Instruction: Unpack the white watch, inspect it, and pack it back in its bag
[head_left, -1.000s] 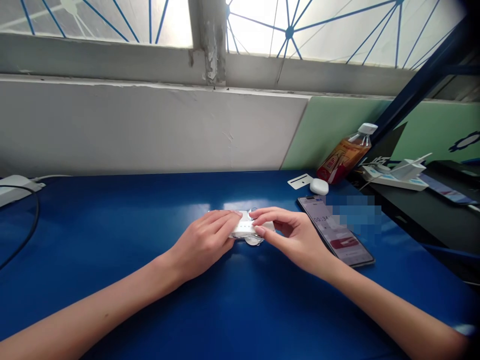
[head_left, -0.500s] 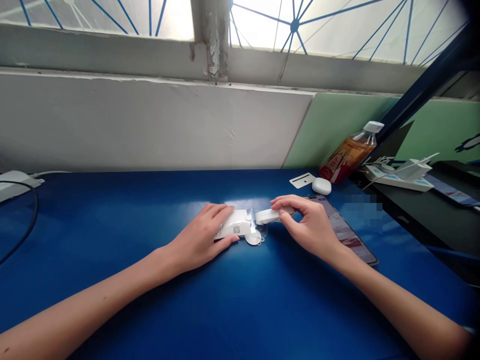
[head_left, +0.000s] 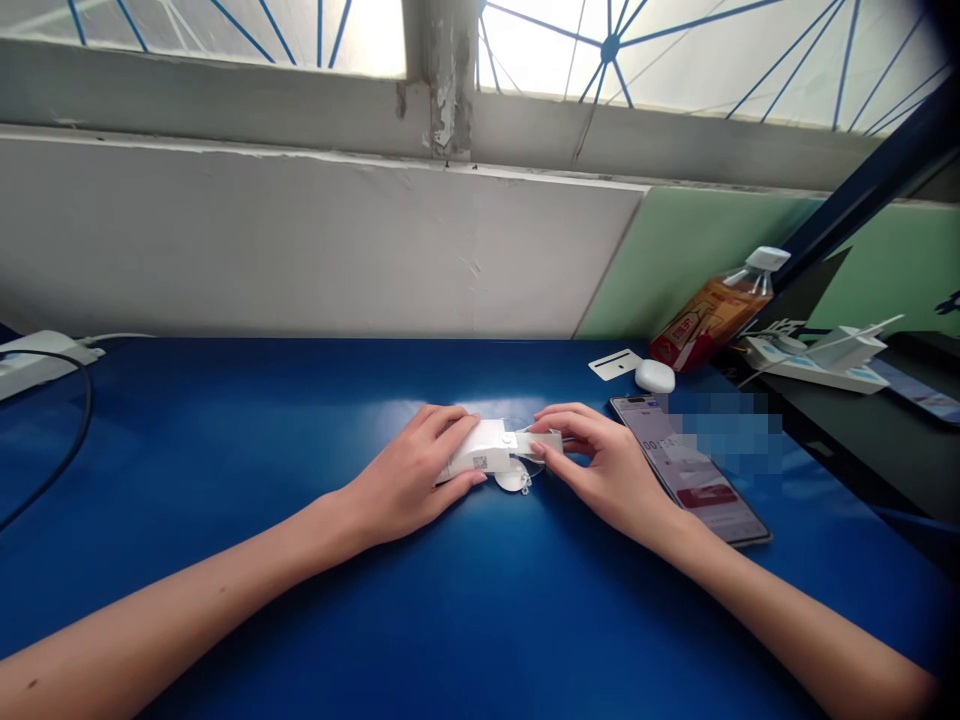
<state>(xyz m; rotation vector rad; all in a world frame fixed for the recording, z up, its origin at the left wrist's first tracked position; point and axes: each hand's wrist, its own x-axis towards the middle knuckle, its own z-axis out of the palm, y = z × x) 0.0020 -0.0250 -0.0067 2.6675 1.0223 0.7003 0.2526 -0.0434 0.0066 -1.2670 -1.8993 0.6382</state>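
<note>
Two hands: both worked at one small white box (head_left: 480, 452) near the middle of the blue table (head_left: 225, 450), a little toward its far edge.
Left hand (head_left: 409, 475): fingers curled over the box, pinning it flat to the table, thumb under its near side.
Right hand (head_left: 607, 465): fingertips pinched shut on a thin white strip (head_left: 541, 443) that met the box's right end.
Under the join: a round white tab (head_left: 512, 478) lay on the table.
Step in hand: by the look of it, fitting the strip to the box's open end.
Next move: would call for a level, steady push while the left hand kept the box from sliding.
Right side of table: a phone (head_left: 694, 480) lay just beside the right wrist.
Far right corner: an earbud case (head_left: 655, 375), a white card (head_left: 615, 364) and a leaning bottle (head_left: 716, 310).
Left edge: a white power strip (head_left: 37, 360) with a black cable (head_left: 71, 440).
</note>
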